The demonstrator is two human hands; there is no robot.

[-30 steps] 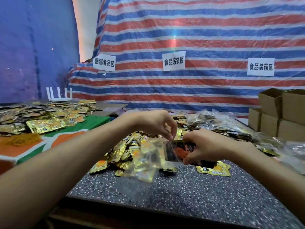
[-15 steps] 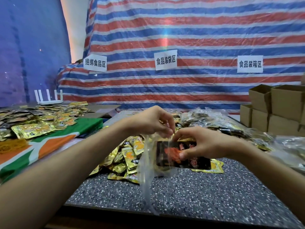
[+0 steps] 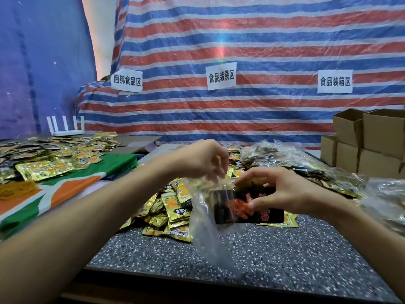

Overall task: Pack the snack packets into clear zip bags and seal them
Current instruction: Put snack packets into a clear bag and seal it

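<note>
Snack packet (image 3: pixel 267 216) partly in zip bag (image 3: pixel 203 234)

Single head-worn wide-angle view, facing forward and slightly down across table (image 3: pixel 285 260) toward tarp (image 3: pixel 263 40) behind. Very near left hand (image 3: pixel 197 159) and right hand (image 3: pixel 282 189) at centre; forearms (image 3: pixel 87 227) entering from lower corners.

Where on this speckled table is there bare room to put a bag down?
The front of the table is bare, from the near edge up to the gold packet pile and the black packet. The clear bag hangs over it. Behind that it is crowded: the pile at left, a heap of filled bags at right.
</note>
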